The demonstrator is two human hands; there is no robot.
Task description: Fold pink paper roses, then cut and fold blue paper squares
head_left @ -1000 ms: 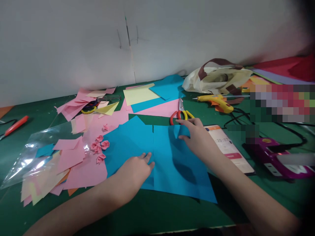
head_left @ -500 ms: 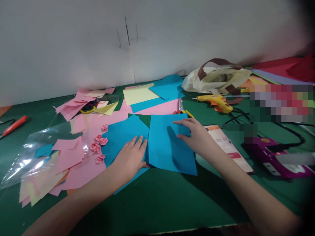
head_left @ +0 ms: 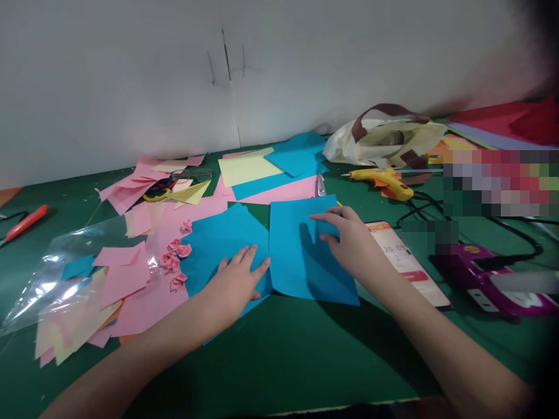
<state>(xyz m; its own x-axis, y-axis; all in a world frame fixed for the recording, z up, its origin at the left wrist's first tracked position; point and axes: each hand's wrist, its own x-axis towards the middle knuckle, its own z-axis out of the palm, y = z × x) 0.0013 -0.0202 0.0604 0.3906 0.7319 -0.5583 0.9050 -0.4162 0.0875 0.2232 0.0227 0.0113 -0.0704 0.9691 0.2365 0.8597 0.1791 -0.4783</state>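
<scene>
My left hand (head_left: 239, 280) lies with fingers spread on blue paper (head_left: 218, 235) in the middle of the table. To its right is another blue sheet (head_left: 301, 250), its left edge close to my left fingertips. My right hand (head_left: 351, 241) is over that sheet's right side, with thumb and forefinger stretched out and apart. A shadow falls on the sheet beneath it; whether the fingers touch the paper I cannot tell. Several small folded pink paper pieces (head_left: 170, 261) sit along the left edge of the blue paper.
Pink paper scraps and a clear plastic bag (head_left: 74, 256) lie on the left. Behind are yellow paper (head_left: 244, 167) and scissors (head_left: 321, 185), partly covered. A phone (head_left: 408, 265), a yellow glue gun (head_left: 384, 181), a purple power strip (head_left: 489, 288) and a cloth bag (head_left: 379, 139) are on the right.
The right-hand blue sheet has shifted slightly right and away, covering more of the scissors. My left hand has moved a little right, its fingers spread wider. My right hand has shifted slightly right.
</scene>
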